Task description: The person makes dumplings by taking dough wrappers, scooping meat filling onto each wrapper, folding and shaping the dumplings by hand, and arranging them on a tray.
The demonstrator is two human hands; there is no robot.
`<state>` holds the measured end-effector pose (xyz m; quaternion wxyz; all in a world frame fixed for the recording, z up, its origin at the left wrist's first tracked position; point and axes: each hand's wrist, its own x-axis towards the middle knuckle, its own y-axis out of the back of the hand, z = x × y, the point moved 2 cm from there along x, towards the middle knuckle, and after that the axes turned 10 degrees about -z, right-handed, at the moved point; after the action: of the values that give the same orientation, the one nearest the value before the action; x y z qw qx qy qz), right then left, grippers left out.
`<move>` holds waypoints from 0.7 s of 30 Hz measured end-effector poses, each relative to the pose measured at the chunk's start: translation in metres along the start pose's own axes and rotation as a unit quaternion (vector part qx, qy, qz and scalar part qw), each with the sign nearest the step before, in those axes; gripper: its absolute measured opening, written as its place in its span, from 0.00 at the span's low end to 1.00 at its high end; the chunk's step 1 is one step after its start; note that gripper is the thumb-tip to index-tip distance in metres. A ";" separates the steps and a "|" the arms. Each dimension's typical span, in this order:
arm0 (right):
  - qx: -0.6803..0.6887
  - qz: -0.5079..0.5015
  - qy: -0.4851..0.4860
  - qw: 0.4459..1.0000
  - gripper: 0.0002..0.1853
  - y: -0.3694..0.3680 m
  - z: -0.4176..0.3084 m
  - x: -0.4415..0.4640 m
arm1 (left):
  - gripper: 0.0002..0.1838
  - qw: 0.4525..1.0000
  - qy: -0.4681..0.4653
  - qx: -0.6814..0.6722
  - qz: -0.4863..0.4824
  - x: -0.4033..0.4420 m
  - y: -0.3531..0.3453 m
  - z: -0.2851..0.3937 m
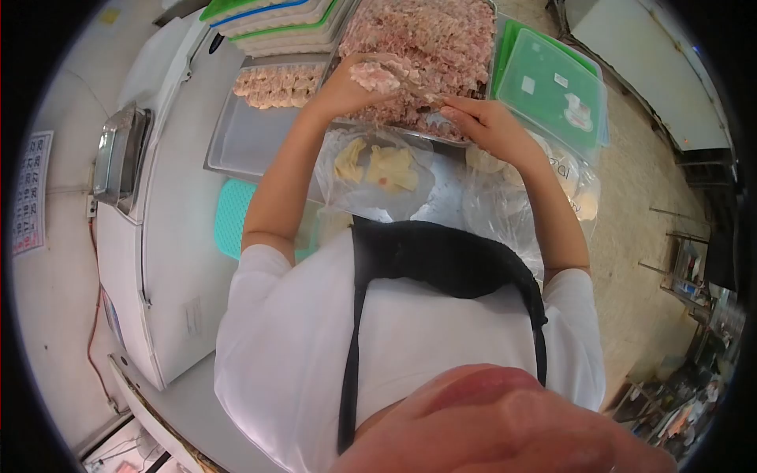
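Note:
A large tray of minced meat [426,39] lies at the top centre. Over its left near side, my left hand [347,88] is closed round a portion of meat [374,77] on what looks like a thin wrapper. My right hand [481,122] pinches a thin spatula-like tool [423,93], whose far end touches the meat near my left hand. Just below the tray, pale yellow wrappers [390,168] rest on a clear plastic bag [418,201]. Rows of filled dumplings [276,85] sit on a metal tray [244,140] to the left.
Stacked white trays with green and blue rims [276,24] stand at the upper left. Green lids [544,87] lie right of the meat. Plastic bags with pale contents [579,185] are near my right forearm. A turquoise basket [234,217] is by my left elbow, beside a white appliance [177,236].

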<state>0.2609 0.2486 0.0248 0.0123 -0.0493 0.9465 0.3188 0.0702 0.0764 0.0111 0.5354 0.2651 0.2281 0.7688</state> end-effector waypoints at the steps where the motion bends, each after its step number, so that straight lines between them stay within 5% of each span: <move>1: -0.008 -0.007 0.001 1.000 0.20 -0.002 0.005 0.003 | 0.25 0.999 -0.020 0.029 0.012 0.000 -0.003 -0.015; 5: -0.098 0.036 0.050 0.993 0.19 0.000 0.054 0.022 | 0.22 0.999 -0.029 -0.013 -0.016 0.001 -0.011 -0.020; 8: -0.248 0.139 0.043 0.958 0.15 0.005 0.038 0.023 | 0.19 0.961 0.210 -0.147 0.106 0.001 -0.015 -0.025; 10: -0.238 0.194 0.049 0.950 0.13 -0.014 0.017 0.018 | 0.19 0.962 0.207 -0.161 0.079 0.004 -0.016 -0.041; 13: -0.222 0.134 0.003 0.966 0.12 -0.032 0.086 0.042 | 0.22 0.967 0.218 -0.130 0.017 -0.001 -0.019 -0.045; 14: -0.322 0.116 -0.058 0.938 0.13 -0.022 0.092 0.032 | 0.24 0.969 0.221 -0.109 -0.002 -0.001 -0.017 -0.041; 17: -0.252 0.076 -0.068 0.962 0.13 -0.003 0.103 0.020 | 0.29 0.988 0.137 -0.035 0.064 -0.011 -0.009 -0.024; 20: -0.027 0.081 -0.052 0.995 0.17 0.018 0.059 0.002 | 0.30 0.992 0.016 0.055 0.109 -0.016 0.002 0.004; 21: 0.037 0.086 -0.034 0.995 0.18 0.017 0.050 0.000 | 0.30 0.995 0.039 0.036 0.087 -0.015 0.003 0.002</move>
<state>0.2587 0.2920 -0.0046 0.0186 0.0439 0.9574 0.2849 0.0740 0.0615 0.0117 0.4472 0.2728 0.2519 0.8137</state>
